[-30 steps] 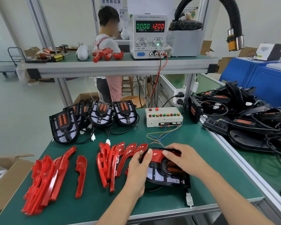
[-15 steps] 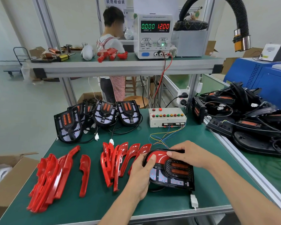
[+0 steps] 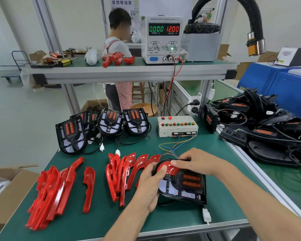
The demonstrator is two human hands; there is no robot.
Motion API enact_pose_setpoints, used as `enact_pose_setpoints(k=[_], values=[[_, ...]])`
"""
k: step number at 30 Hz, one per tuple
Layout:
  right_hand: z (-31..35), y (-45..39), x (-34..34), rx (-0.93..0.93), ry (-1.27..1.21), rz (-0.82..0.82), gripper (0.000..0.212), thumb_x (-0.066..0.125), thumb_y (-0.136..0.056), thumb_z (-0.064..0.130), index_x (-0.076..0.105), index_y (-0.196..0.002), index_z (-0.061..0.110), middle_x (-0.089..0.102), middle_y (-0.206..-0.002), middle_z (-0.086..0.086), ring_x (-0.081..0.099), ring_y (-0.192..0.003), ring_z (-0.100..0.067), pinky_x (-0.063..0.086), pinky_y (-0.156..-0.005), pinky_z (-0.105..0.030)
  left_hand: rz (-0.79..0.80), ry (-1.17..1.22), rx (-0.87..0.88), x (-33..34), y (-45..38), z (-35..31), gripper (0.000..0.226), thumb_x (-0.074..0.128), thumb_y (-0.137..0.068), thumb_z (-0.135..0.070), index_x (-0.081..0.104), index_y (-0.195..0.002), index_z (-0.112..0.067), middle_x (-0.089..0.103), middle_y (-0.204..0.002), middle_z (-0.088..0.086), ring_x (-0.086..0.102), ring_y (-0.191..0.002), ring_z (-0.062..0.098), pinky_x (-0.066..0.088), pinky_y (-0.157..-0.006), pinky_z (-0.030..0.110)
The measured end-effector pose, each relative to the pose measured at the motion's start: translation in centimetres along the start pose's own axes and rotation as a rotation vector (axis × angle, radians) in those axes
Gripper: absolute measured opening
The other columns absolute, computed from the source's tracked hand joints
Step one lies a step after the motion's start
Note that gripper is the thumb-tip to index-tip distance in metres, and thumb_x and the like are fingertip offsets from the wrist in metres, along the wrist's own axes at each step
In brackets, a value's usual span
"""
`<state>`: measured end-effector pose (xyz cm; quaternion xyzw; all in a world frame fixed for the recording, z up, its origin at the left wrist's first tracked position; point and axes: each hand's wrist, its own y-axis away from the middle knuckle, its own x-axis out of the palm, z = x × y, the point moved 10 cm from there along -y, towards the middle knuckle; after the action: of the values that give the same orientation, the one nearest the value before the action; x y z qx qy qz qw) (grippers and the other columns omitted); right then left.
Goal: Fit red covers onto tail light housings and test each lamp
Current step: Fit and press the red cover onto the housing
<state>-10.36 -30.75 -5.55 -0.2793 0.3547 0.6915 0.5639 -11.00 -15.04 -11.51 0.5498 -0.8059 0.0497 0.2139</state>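
Observation:
A black tail light housing (image 3: pixel 182 188) lies flat near the front of the green bench (image 3: pixel 163 221), with a red cover (image 3: pixel 169 168) seated on its far left corner. My left hand (image 3: pixel 150 185) grips the housing's left edge, thumb pressing on the cover. My right hand (image 3: pixel 196 160) reaches over the top edge, fingertips pressing the cover's far end. The housing's white plug (image 3: pixel 206 215) lies loose at the bench's front edge. Loose red covers (image 3: pixel 127 173) lie fanned just left of my left hand, and more red covers (image 3: pixel 54 193) are piled at the far left.
Bare housings (image 3: pixel 111 121) stand leaning at the back left. A test box (image 3: pixel 177 126) with coloured buttons sits behind my hands, its thin wires trailing toward the housing. A power supply (image 3: pixel 163 39) stands on the shelf. Wired housings (image 3: pixel 268 126) are heaped on the right. A person stands behind.
Both hands stay on the housing and cover. My left thumb has shifted slightly along the cover; the right fingers remain on the far edge. The camera has moved a little closer.

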Motion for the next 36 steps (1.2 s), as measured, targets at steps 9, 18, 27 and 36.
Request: enact_pose_setpoints(k=[9,18,27,36], values=[[1.2,-0.3,1.1,-0.043,-0.176,-0.063,0.056,0.063,-0.089,0.066,0.065,-0.078,0.011,0.051,-0.062,0.009,0.044,-0.057,-0.008,0.037,-0.062,-0.029,-0.085,0.212,-0.052,-0.5,0.6,0.5,0.034,0.067,-0.097,-0.028,0.072,-0.122,-0.005,0.074,-0.120,0.015,0.071,-0.112,0.031,0.055,-0.100,0.045],[1.9,-0.9,1.8,-0.021,-0.164,-0.010,0.048,0.052,-0.080,0.084,0.071,-0.093,0.042,0.074,-0.086,0.018,0.068,-0.077,0.000,0.051,-0.076,-0.026,-0.114,0.215,-0.138,0.3,-0.3,-0.2,0.023,0.056,-0.102,-0.014,0.072,-0.116,-0.005,0.077,-0.108,0.015,0.076,-0.090,0.025,0.059,-0.075,0.037],[2.2,-1.1,2.3,-0.071,-0.142,-0.049,0.052,0.048,-0.080,0.086,0.070,-0.100,0.044,0.073,-0.089,0.021,0.065,-0.079,0.004,0.048,-0.074,-0.021,-0.154,0.133,-0.096,0.1,-0.3,-0.6,0.021,0.055,-0.105,-0.013,0.072,-0.113,-0.005,0.078,-0.103,0.014,0.077,-0.085,0.022,0.061,-0.065,0.031],[1.8,-1.1,1.6,-0.051,-0.223,-0.054,0.051,0.057,-0.079,0.082,0.070,-0.090,0.033,0.069,-0.079,0.013,0.061,-0.070,-0.005,0.048,-0.072,-0.026,-0.109,0.151,-0.073,0.6,-0.8,-1.3,0.021,0.055,-0.103,-0.008,0.075,-0.105,-0.005,0.078,-0.100,0.015,0.076,-0.083,0.022,0.060,-0.066,0.030]])
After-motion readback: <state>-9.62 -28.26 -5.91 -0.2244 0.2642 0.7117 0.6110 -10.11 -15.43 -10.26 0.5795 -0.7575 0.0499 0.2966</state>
